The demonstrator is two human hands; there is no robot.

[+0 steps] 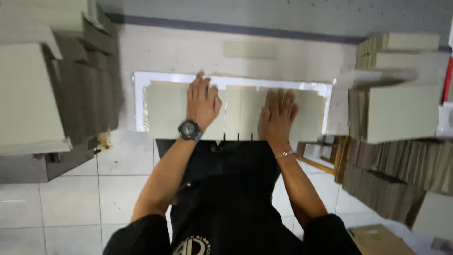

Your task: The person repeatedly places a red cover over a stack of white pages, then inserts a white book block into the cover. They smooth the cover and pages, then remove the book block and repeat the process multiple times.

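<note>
A flat, pale cardboard sheet (236,113) lies on a white-edged tabletop (139,101). The left hand (202,101) presses flat and open on the sheet's left half, a black watch (189,130) at its wrist. The right hand (279,115) lies open, palm down, on its right half. Tall piles of cardboard (401,118) stand right of the sheet, another pile (52,80) left of it.
</note>
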